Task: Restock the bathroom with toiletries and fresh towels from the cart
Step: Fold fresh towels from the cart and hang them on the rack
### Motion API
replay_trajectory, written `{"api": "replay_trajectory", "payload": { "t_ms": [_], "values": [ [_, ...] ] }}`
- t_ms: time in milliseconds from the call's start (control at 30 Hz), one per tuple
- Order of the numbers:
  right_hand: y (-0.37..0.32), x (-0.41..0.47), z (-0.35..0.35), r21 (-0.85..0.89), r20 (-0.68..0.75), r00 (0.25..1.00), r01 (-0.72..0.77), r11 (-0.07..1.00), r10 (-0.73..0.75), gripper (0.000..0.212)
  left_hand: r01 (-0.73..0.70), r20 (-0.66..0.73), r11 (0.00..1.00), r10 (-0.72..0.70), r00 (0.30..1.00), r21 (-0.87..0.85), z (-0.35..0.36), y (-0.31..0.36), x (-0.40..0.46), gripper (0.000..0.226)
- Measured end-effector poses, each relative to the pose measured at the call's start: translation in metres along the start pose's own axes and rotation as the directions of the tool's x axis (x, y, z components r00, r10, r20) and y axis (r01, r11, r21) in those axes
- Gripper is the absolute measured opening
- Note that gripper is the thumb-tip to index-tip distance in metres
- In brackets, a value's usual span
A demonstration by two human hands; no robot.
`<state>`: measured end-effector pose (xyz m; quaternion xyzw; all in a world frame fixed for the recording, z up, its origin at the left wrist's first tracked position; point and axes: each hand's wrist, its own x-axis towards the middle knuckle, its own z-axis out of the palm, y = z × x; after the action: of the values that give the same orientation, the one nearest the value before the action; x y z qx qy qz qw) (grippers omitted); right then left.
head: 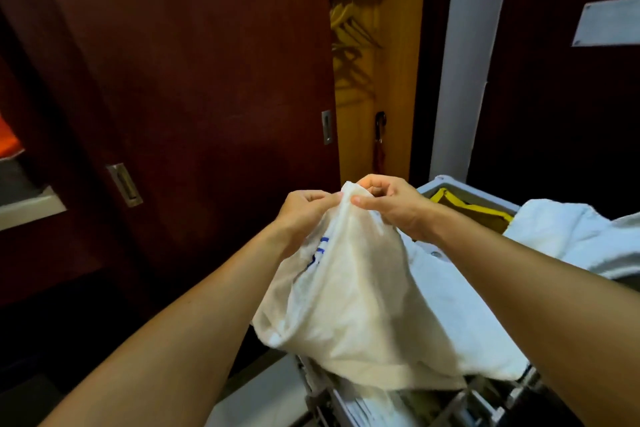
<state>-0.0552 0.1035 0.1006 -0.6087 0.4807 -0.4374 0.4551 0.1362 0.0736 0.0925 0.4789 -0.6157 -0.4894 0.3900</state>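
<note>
A cream-white towel (356,305) with blue lettering near its left fold hangs from both my hands above the cart (446,184). My left hand (304,215) pinches the towel's top edge from the left. My right hand (391,201) pinches the same top edge from the right, fingers curled over the cloth. The two hands nearly touch at the towel's peak. The towel's lower part drapes down over the cart's near side and hides what lies under it.
More white towels (568,236) lie piled on the cart at the right, beside a yellow-rimmed bag (474,208). A dark red sliding door (194,80) stands ahead on the left. An open closet with hangers (353,35) and an umbrella (379,142) is behind.
</note>
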Motion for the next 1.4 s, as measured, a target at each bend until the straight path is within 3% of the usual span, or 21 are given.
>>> {"api": "replay_trajectory", "payload": {
  "t_ms": [100, 167, 367, 433, 600, 733, 833, 933, 1033, 1133, 1200, 1300, 1400],
  "values": [
    [-0.011, -0.013, -0.015, -0.006, -0.028, 0.999, 0.044, 0.999, -0.045, 0.013, -0.097, -0.047, 0.995, 0.098, 0.994, 0.038, 0.007, 0.019, 0.002, 0.009],
    [-0.014, -0.022, -0.023, -0.027, -0.055, 0.996, 0.068, 0.997, -0.069, 0.013, -0.137, -0.033, 0.988, 0.14, 0.99, 0.067, 0.01, 0.032, 0.002, 0.016],
    [-0.025, -0.043, -0.044, -0.021, -0.05, 0.998, 0.043, 0.999, -0.044, 0.006, -0.188, 0.196, 0.97, 0.156, 0.968, 0.157, 0.012, 0.069, -0.004, 0.015],
    [-0.028, -0.046, -0.048, -0.01, -0.045, 0.998, 0.036, 0.999, -0.037, 0.014, -0.222, 0.206, 0.955, 0.181, 0.962, 0.197, 0.015, 0.075, -0.004, 0.016],
    [-0.031, -0.048, -0.053, 0.214, -0.052, 0.998, 0.047, 0.976, -0.036, 0.025, -0.269, 0.195, 0.932, 0.225, 0.955, 0.243, 0.02, 0.072, -0.009, 0.029],
    [-0.03, -0.045, -0.046, 0.167, -0.002, 1.0, 0.005, 0.986, -0.004, 0.025, -0.29, 0.207, 0.943, 0.255, 0.945, 0.163, 0.028, 0.073, -0.01, 0.031],
    [-0.028, -0.043, -0.044, 0.099, -0.1, 0.994, 0.05, 0.994, -0.04, 0.018, -0.318, 0.187, 0.934, 0.287, 0.939, 0.165, 0.029, 0.075, -0.011, 0.026],
    [-0.024, -0.042, -0.048, 0.091, -0.222, 0.969, 0.13, 0.987, -0.107, 0.006, -0.353, 0.113, 0.893, 0.335, 0.935, 0.277, 0.021, 0.07, -0.014, 0.019],
    [-0.02, -0.04, -0.055, 0.097, -0.299, 0.947, 0.157, 0.983, -0.122, 0.009, -0.197, 0.198, 0.858, 0.115, 0.974, 0.475, 0.005, 0.052, -0.019, 0.017],
    [-0.016, -0.04, -0.062, 0.079, -0.352, 0.93, 0.143, 0.987, -0.107, 0.012, -0.085, 0.248, 0.586, -0.203, 0.947, 0.806, -0.015, 0.027, -0.023, 0.024],
    [-0.012, -0.04, -0.065, 0.058, -0.399, 0.91, 0.147, 0.987, -0.112, 0.009, -0.01, 0.207, 0.446, -0.396, 0.895, 0.895, -0.028, 0.013, -0.029, 0.019],
    [-0.006, -0.037, -0.068, 0.039, -0.452, 0.884, 0.151, 0.988, -0.117, 0.005, 0.102, 0.053, 0.325, -0.436, 0.899, 0.94, -0.049, 0.002, -0.031, 0.028],
    [-0.001, -0.034, -0.067, 0.012, -0.482, 0.868, 0.143, 0.99, -0.119, 0.003, 0.087, 0.045, 0.334, -0.367, 0.929, 0.938, -0.053, 0.003, -0.03, 0.015]
  ]
}}
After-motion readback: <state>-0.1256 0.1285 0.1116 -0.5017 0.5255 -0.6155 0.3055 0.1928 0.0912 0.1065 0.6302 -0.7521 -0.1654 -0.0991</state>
